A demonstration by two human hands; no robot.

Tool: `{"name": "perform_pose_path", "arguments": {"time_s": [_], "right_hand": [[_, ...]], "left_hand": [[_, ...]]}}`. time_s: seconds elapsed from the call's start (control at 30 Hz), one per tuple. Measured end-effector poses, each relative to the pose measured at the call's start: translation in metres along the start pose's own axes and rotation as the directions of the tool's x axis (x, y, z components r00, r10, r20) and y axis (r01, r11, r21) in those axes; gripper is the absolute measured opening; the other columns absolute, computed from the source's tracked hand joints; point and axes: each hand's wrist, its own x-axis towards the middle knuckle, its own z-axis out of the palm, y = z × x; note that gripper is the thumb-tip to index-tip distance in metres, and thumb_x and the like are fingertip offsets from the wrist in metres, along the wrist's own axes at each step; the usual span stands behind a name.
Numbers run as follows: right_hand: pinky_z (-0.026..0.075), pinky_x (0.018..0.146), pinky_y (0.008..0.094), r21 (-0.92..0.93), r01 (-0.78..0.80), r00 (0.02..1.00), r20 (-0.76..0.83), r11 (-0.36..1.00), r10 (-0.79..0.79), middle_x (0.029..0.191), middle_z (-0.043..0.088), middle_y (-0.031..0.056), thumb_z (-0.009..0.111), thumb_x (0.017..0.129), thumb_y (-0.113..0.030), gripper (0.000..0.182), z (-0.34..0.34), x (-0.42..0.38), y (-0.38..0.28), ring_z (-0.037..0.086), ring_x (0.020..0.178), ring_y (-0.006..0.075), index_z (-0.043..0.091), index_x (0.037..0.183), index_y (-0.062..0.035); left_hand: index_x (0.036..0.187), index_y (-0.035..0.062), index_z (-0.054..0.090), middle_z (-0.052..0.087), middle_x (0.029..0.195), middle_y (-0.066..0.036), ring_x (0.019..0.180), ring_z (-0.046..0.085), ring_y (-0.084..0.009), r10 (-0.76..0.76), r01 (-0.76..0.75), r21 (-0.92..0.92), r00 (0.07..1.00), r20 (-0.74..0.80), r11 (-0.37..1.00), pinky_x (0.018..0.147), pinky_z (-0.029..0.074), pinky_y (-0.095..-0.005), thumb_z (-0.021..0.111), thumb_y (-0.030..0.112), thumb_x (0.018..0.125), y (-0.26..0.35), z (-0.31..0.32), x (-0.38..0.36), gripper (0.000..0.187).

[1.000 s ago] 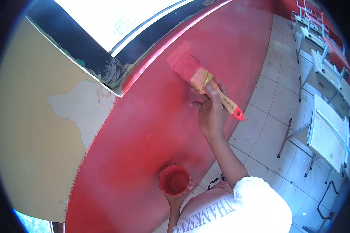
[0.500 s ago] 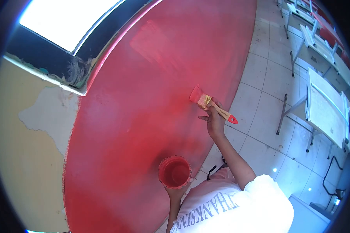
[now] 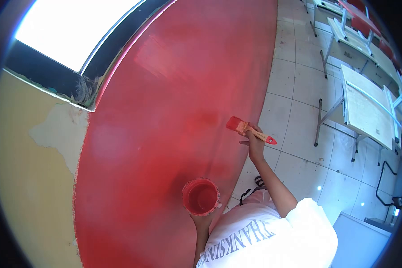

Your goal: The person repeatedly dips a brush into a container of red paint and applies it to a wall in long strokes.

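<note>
My right hand [image 3: 255,144] grips a flat paintbrush [image 3: 259,134] by its light wooden handle, which has a red end. Red paint coats the bristles, which point left and overlap the red wall [image 3: 165,116] in this view. Below and to the left, my left hand [image 3: 203,220] supports a round paint pot [image 3: 201,196] from beneath. Red paint covers the pot's inside and smears its rim. The fingers of this hand are partly hidden under the pot. Red on the wall looks deeper in the lower middle and paler near the top.
A bright window with a dark frame [image 3: 44,64] stands at upper left. Under it is a cream wall section [image 3: 31,178] with a bare patch. Pale floor tiles [image 3: 295,147] run along the right, where several white desks [image 3: 366,107] stand. A dark cable [image 3: 379,187] hangs at far right.
The paintbrush in my right hand has moved down and slightly right, its bristles now pointing more directly left. The pot has hardly moved. The view has shifted a little.
</note>
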Motion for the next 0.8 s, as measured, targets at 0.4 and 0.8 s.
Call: {"name": "perform_pose_path", "arguments": {"time_s": [0.4, 0.8], "right_hand": [[0.056, 0.056, 0.0257, -0.297, 0.178, 0.98, 0.134, 0.938, -0.144, 0.097, 0.058, 0.0119, 0.059, 0.079, -0.01, 0.036, 0.021, 0.011, -0.026, 0.061, 0.083, 0.0158, 0.05, 0.112, 0.0016], [0.055, 0.063, 0.0268, -0.139, 0.296, 0.913, 0.332, 0.945, -0.237, 0.096, 0.059, 0.011, 0.063, 0.081, -0.017, 0.043, 0.09, 0.014, -0.083, 0.06, 0.084, 0.0129, 0.05, 0.116, 0.0057]], "left_hand": [[0.112, 0.0021, 0.044, 0.058, 0.084, -0.007, 0.069, 0.057, -0.0141, 0.021, -0.022, -0.043, 1.0, -0.018, 0.999, 0.06, 0.048, -0.0269, 0.076, -0.001, 0.057, -0.009, -0.001, -0.005, 0.063], [0.113, 0.0017, 0.045, 0.059, 0.091, -0.009, 0.074, 0.059, -0.0155, -0.039, 0.034, -0.074, 0.997, -0.072, 0.997, 0.061, 0.05, -0.0272, 0.074, -0.004, 0.056, -0.007, 0.001, -0.004, 0.064]]}}
